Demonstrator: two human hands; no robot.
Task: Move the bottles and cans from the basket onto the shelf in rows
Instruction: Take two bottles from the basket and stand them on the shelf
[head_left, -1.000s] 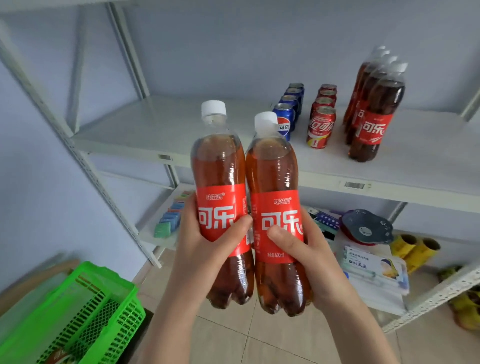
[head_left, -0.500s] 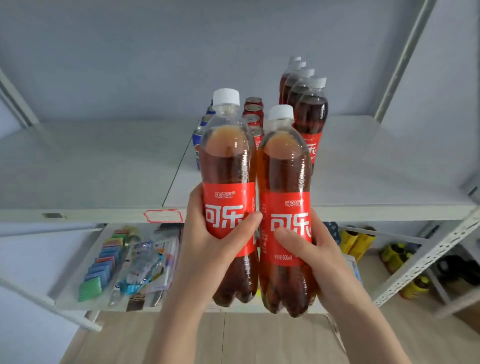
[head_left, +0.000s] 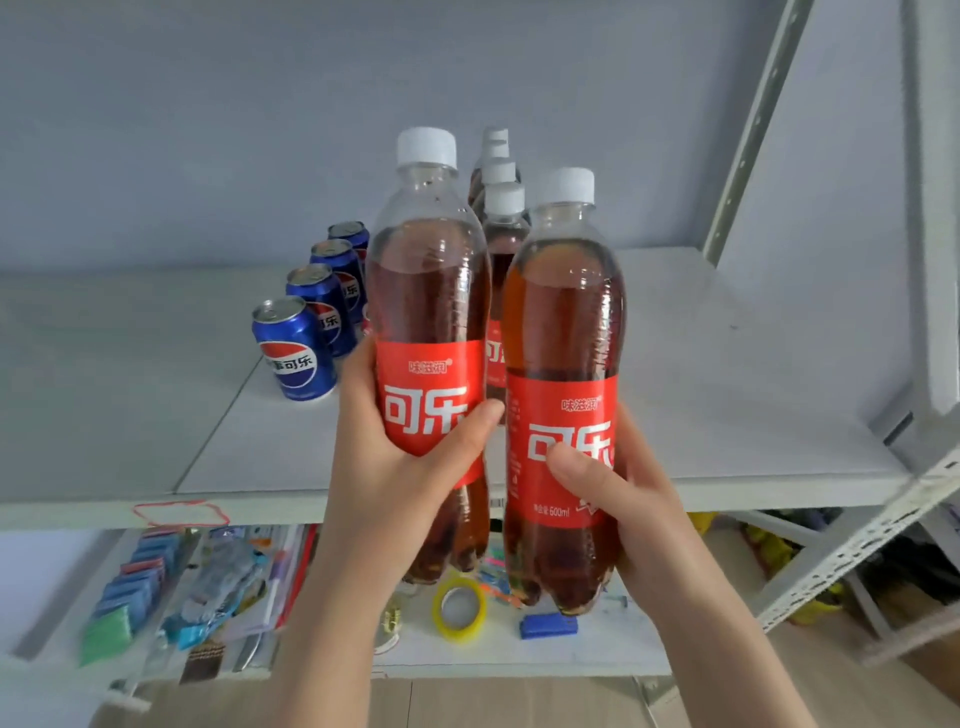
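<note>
L hand (head_left: 395, 478) curled round left cola bottle (head_left: 428, 291), R hand (head_left: 639, 509) round right cola bottle (head_left: 563, 322), upright nr shelf (head_left: 727, 389).

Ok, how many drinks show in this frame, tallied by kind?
Held cola bottles: 2, one gripped by the left hand, one by the right hand
Shelved cola bottles: 4, in a row on the shelf
Blue cans: 4, in a row
Total: 10 visible; anything behind the held bottles is hidden.
</note>
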